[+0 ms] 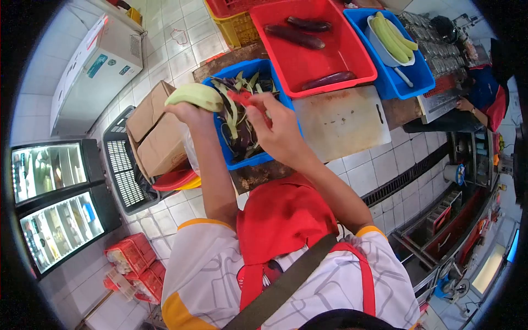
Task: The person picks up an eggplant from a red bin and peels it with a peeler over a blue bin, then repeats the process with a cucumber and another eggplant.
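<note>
A pale peeled eggplant (193, 97) is held in my left hand (190, 114), over the left rim of a blue bin. My right hand (274, 125) grips a red peeler (240, 98) close to the eggplant's right end. Below them, the blue bin (258, 160) holds dark and pale strips of peel (237, 129). Behind it, a red tub (336, 55) has several unpeeled purple eggplants (295, 37) in it. Further right, a white container with pale peeled eggplants (391, 41) sits in another blue bin (424, 86).
A stained white cutting board (344, 122) lies right of the peel bin. Left are a cardboard box (159, 146) and a black crate (122, 181). At the far right stands another person (484, 93) in dark and red clothing, beside a metal counter.
</note>
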Motion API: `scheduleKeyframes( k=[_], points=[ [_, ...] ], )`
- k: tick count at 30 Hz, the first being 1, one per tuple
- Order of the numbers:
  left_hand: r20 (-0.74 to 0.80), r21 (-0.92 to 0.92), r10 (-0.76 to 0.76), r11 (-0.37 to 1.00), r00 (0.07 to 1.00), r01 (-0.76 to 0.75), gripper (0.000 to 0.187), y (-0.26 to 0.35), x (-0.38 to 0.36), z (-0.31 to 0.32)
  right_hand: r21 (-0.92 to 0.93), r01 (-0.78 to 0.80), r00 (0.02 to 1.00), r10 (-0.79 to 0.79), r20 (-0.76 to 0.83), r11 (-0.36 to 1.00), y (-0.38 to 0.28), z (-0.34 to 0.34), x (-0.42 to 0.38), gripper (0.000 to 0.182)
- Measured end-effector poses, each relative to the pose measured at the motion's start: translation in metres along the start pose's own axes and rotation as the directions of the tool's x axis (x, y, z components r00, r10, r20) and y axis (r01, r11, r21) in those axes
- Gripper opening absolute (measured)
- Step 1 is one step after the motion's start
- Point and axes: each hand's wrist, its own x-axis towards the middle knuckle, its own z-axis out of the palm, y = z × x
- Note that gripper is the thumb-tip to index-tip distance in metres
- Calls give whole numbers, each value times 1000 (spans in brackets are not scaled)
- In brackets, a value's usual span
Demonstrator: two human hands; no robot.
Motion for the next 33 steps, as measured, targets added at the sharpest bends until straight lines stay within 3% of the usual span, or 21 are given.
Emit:
scheduleKeyframes(
  k=[2, 4, 5, 6, 7, 9, 12, 14, 16, 18, 19, 20, 22, 23, 25, 26, 27, 28, 30, 31, 33],
  points=[
    [22, -63, 6, 998, 1000, -4, 78, -7, -30, 9, -69, -9, 1000, 9, 3, 998, 6, 5, 5, 30],
    [32, -125, 28, 992, 999, -24, 79, -9, -59, 19, 236, -128, 990, 139, -28, 963, 15, 22, 6, 36],
    [184, -121, 59, 992, 981, -37, 78, -8, -70, 24, 393, -162, 983, 183, -16, 905, 13, 26, 2, 38],
    [330, -118, 89, 992, 940, -53, 77, -6, -78, 30, 394, -163, 984, 179, -6, 905, 12, 26, 0, 38],
    [322, -120, 100, 991, 942, -64, 77, -3, -83, 39, 249, -73, 994, 90, -60, 966, 13, 22, -3, 38],
    [520, -290, 24, 945, 854, 150, 73, 5, -92, 51, -19, 130, 989, -131, -71, 991, 11, 8, -1, 28],
    [611, -107, 41, 994, 790, 31, 71, 6, -93, 53, -96, 228, 971, -220, 90, 969, -22, -13, 14, 19],
    [633, -79, 13, 996, 774, 48, 71, 6, -88, 48, -218, 315, 949, -301, 98, 924, -29, -19, 17, 17],
    [650, -52, -3, 997, 760, 49, 72, 12, -80, 44, -402, 232, 963, -151, 223, 886, -39, -24, 4, 17],
    [472, -77, 89, 995, 877, -60, 68, 20, -72, 42, -444, 177, 953, -41, 300, 878, -37, -26, -18, 17],
    [238, 3, 128, 991, 963, -132, 70, 24, -68, 46, -490, 121, 927, 77, 366, 863, -32, -27, -25, 17],
    [234, 6, 137, 990, 963, -143, 70, 26, -57, 40, -481, 126, 924, 73, 375, 868, -25, -27, -29, 17],
    [531, -216, 179, 974, 828, -72, 69, 27, -33, 18, -393, 123, 950, 6, 311, 911, -12, -26, -36, 15],
    [535, -219, 196, 972, 822, -88, 69, 25, -28, 8, -382, 139, 949, -12, 316, 914, -6, -26, -36, 15],
    [401, -104, 257, 966, 879, -235, 64, 25, -22, -2, -195, 188, 978, -166, 126, 963, 3, -23, -23, 13],
    [484, -170, 271, 962, 832, -214, 59, 22, -24, -7, -174, 255, 964, -235, 124, 951, 4, -23, -15, 13],
    [162, -226, 271, 946, 949, -232, 65, 21, -37, 11, -112, 25, 986, -6, 168, 993, 3, -23, -13, 16],
    [119, -243, 235, 949, 965, -201, 62, 19, -42, 15, -68, -208, 948, 218, 232, 976, 6, -20, -10, 20],
    [134, -253, 194, 955, 972, -156, 61, 9, -52, 13, 324, -421, 896, 335, 291, 847, 33, 0, -8, 23],
    [132, -240, 220, 953, 967, -184, 60, 2, -56, 11, 331, -389, 907, 295, 299, 860, 31, 5, -6, 23],
    [132, -238, 255, 946, 958, -219, 60, -9, -70, 12, 604, -729, 661, 562, 497, 324, 29, 10, -4, 22]
  ],
)
